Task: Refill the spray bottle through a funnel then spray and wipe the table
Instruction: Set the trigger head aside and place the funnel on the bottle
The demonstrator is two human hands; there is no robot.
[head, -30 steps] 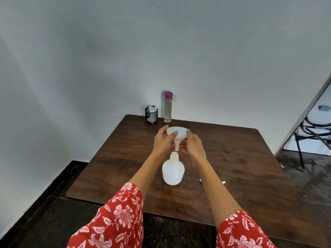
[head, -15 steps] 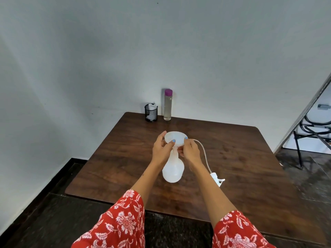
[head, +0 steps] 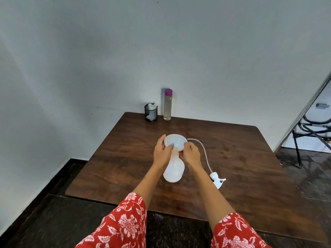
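Standing at the near edge of the desk, a person in red floral sleeves reaches both bare arms forward over the dark wood top. White spray bottle stands upright near the middle of the desk, between the two forearms, its cap off. White funnel sits on top of the bottle, stem down in the neck, bowl facing up.

Left hand: grip curled round the left rim of the funnel, thumb over the near edge of the bowl. Right hand: grip pinching the funnel at its right side, fingers bent below the bowl; whether they also touch the bottle neck cannot be told.

Spray head lies on the desk to the right of the bottle, just beside the right forearm, its thin dip tube curving away toward the funnel.

At the far edge, against the grey wall: a black mesh cup with something white inside, and just beside it on the right a tall clear bottle with a purple cap, upright.

A dark metal chair frame stands on the floor at far right.
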